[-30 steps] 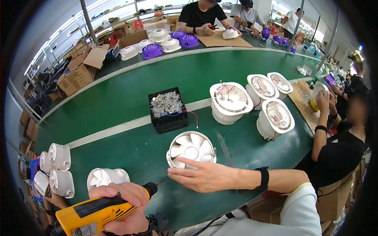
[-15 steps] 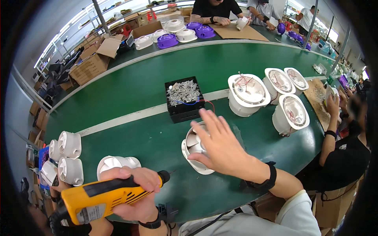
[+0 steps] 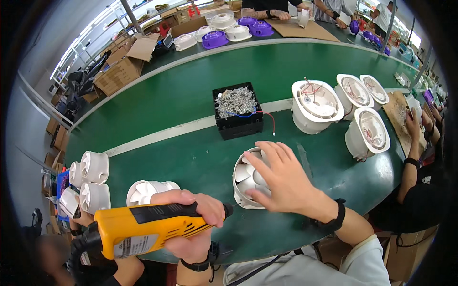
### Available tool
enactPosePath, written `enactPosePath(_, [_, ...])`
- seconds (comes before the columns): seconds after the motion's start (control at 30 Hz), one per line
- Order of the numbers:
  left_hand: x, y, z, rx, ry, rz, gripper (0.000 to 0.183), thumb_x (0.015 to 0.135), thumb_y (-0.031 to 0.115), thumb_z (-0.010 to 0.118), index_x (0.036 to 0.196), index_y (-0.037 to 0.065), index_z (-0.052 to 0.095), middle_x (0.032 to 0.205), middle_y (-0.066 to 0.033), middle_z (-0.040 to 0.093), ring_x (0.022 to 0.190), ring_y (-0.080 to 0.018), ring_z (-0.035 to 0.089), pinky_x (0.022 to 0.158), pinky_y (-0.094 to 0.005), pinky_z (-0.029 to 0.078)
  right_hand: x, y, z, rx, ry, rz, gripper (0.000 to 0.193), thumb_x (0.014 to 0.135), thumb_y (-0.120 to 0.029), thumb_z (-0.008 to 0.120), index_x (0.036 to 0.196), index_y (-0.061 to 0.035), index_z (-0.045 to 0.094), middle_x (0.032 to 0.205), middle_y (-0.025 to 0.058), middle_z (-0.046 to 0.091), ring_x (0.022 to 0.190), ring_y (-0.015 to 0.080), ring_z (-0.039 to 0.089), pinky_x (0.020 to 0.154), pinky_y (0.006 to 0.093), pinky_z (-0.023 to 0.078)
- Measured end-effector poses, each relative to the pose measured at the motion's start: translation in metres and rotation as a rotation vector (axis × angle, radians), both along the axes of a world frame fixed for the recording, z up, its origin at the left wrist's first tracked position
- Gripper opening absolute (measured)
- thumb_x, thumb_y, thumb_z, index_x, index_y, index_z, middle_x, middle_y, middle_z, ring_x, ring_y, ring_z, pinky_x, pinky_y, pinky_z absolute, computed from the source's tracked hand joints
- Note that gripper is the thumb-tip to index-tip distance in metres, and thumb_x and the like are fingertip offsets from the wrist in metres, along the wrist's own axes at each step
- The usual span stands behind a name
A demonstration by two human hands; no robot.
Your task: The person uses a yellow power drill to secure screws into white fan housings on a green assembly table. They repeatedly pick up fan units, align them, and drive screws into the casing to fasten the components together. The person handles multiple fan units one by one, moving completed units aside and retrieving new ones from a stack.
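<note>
My left hand is wrapped around a yellow and black power screwdriver. The tool lies nearly level, its dark nose pointing right, close to the lower-left rim of a white round fan unit. Whether the bit touches that rim I cannot tell. Over the fan unit's right side spreads my right hand, fingers apart and thumb over the blades; it hides much of the unit. Just beyond stands a black box heaped with small silvery screws. A second white fan unit sits partly behind the screwdriver.
Several white housings with red wires, one the large housing, stand at the right. More white fan units are at the left edge. People work on both sides and across the green table. A red and blue wire hangs over the black box.
The screwdriver has moved right, bringing its nose closer to the fan unit. My right hand stays spread over the unit, slightly lower on it. The whole view has shifted a little.
</note>
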State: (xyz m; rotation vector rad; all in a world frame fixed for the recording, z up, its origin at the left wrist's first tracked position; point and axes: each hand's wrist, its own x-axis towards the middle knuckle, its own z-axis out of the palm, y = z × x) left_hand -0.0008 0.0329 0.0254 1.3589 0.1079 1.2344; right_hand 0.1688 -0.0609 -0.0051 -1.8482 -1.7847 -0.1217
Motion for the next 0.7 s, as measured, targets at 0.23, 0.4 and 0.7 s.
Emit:
enactPosePath(0.23, [-0.003, 0.002, 0.001, 0.0, -0.063, -0.165, 0.076, 0.079, 0.067, 0.054, 0.109, 0.0, 0.036, 0.068, -0.0129, 0.057, 0.052, -0.0218, 0.055, 0.048, -0.0333, 0.047, 0.009, 0.001, -0.006, 0.087, 0.073, 0.066, 0.057, 0.068, -0.023, 0.07, 0.118, -0.0028, 0.052, 0.117, 0.0214, 0.047, 0.106, 0.0361, 0.049, 0.092, 0.0457, 0.037])
enactPosePath(0.4, [0.003, 0.008, 0.0, 0.103, -0.072, -0.297, 0.079, 0.078, 0.066, 0.056, 0.111, -0.002, 0.034, 0.074, -0.0144, 0.058, 0.054, -0.0226, 0.057, 0.049, -0.034, 0.048, 0.009, 0.001, -0.009, 0.096, 0.087, 0.064, 0.058, 0.067, -0.023, 0.071, 0.118, -0.0027, 0.052, 0.117, 0.0217, 0.047, 0.106, 0.0361, 0.049, 0.092, 0.0457, 0.037])
enactPosePath(0.7, [0.014, 0.001, 0.001, -0.005, -0.01, -0.297, 0.08, 0.077, 0.069, 0.054, 0.109, -0.001, 0.035, 0.072, -0.0125, 0.057, 0.054, -0.0219, 0.056, 0.049, -0.0337, 0.048, 0.013, -0.001, -0.014, 0.086, 0.12, 0.055, 0.06, 0.068, -0.021, 0.068, 0.123, -0.0048, 0.05, 0.121, 0.0197, 0.046, 0.108, 0.0375, 0.047, 0.094, 0.0459, 0.036])
